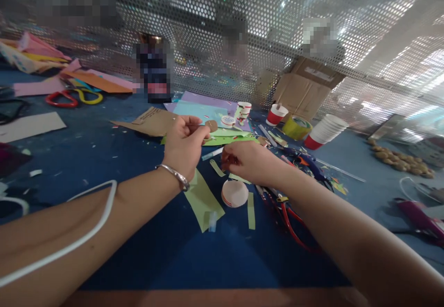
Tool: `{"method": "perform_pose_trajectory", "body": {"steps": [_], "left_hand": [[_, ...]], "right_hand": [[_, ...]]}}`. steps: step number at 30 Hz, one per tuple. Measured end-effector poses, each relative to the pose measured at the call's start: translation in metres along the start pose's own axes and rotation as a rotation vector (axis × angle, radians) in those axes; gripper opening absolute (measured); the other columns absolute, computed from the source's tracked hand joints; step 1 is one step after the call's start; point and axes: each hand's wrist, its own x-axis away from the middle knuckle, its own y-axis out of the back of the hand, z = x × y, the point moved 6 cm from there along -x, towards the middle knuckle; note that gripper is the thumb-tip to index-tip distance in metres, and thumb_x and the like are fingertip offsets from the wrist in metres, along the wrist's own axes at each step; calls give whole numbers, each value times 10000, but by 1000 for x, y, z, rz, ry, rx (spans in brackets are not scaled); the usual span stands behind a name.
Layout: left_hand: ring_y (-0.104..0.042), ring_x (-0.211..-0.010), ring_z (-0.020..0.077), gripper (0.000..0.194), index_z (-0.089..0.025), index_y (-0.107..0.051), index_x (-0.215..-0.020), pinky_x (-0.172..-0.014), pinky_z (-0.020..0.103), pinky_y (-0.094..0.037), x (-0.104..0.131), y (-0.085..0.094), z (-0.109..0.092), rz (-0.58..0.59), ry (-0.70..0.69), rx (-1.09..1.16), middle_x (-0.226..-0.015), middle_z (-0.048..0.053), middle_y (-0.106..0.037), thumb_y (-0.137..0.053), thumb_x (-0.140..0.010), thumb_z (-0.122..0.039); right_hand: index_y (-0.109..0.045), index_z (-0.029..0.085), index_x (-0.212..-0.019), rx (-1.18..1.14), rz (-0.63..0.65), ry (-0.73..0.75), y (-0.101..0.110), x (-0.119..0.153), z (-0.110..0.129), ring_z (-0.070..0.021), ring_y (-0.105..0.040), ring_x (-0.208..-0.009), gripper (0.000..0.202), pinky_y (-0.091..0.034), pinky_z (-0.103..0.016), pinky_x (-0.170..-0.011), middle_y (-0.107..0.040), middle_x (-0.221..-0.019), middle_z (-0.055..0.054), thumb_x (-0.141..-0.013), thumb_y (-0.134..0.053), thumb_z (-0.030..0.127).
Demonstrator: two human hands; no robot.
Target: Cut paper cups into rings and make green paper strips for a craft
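My left hand (185, 140) pinches a small round brown cardboard disc (211, 125) between thumb and fingertips, above the sheets of paper. My right hand (244, 161) hangs just over the table with its fingers curled inward; what they hold, if anything, is hidden. Beneath it lie a pale green strip with a rounded end (217, 168) and a straight pale green strip (251, 211). Close by stands a small white round paper cup piece (235, 193). A larger green paper piece (204, 200) lies below my left wrist, with a bit of clear tape (212, 221) on its edge.
Brown paper (149, 121) and coloured sheets (201, 106) lie behind my hands. Red-handled scissors (294, 228) and a blue glue gun (317, 170) sit by my right forearm. Farther right are yellow tape (297, 127) and stacked cups (326, 131). A white cable (104, 214) crosses my left forearm.
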Motion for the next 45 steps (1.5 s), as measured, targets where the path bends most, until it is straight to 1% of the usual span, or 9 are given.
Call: {"method": "perform_pose_trajectory", "body": {"steps": [6,13,19,25,30,33,35,40,45], "left_hand": [[-592,-596,98,225,-191,-538,-849,-591,216,-447,-9,5,5,-50,-16,-10,-619,-76,-582,-693,-709,-107],[-585,-598,109,224,-191,-554,-838,-594,232,-432,-9,4,4,-30,-32,-21,-627,-66,-585,-707,-691,-118],[-589,-620,113,210,-189,-550,-834,-606,225,-430,-9,3,6,-8,-34,-17,-614,-61,-587,-696,-705,-110],[-606,-628,101,216,-183,-537,-845,-610,206,-440,-9,2,6,20,-16,-9,-630,-60,-594,-684,-716,-90],[-669,-648,120,222,-184,-517,-875,-613,226,-506,-3,-4,7,100,49,-11,-702,-39,-619,-676,-757,-85],[-710,-657,148,214,-181,-522,-885,-598,246,-540,6,-9,8,175,93,-18,-724,-30,-632,-686,-778,-96],[-720,-649,152,214,-179,-525,-889,-591,249,-553,12,-13,9,228,131,-30,-718,-35,-628,-692,-787,-92],[-721,-643,144,201,-180,-522,-886,-584,249,-565,29,-23,13,394,254,-73,-730,-33,-628,-661,-809,-58],[-726,-662,155,214,-191,-506,-880,-585,253,-547,37,-28,11,481,274,-77,-723,-20,-659,-664,-807,-67]], "right_hand": [[-689,175,-951,-42,46,-30,-19,-14,-7,-141,-561,-660,144,-345,-256,-575,-688,-768,-14,-817,-690,228],[-673,149,-1099,-82,81,-27,-21,-20,-6,-143,-562,-673,284,-361,-256,-588,-677,-811,-33,-828,-708,227],[-667,147,-968,-137,112,6,-22,-25,-3,-130,-533,-652,168,-353,-248,-590,-646,-780,-20,-802,-691,148],[-619,166,-831,-246,68,18,-23,-27,-3,-130,-553,-661,81,-371,-250,-604,-642,-754,-10,-794,-656,104],[-549,193,-911,-430,-10,22,-2,-8,-6,-116,-649,-612,43,-458,-232,-571,-646,-736,27,-900,-548,152],[-533,201,-885,-676,-168,-7,18,7,-16,-138,-693,-630,76,-510,-243,-557,-606,-724,40,-889,-609,206],[-554,200,-878,-745,-291,-19,29,17,-24,-138,-688,-621,107,-520,-245,-543,-604,-725,40,-860,-659,210],[-585,205,-889,-717,-516,-5,41,30,-38,-138,-649,-675,157,-534,-279,-609,-641,-790,14,-815,-723,200],[-580,219,-933,-722,-580,27,40,33,-39,-158,-627,-800,211,-530,-318,-737,-657,-871,-4,-807,-749,224]]}}
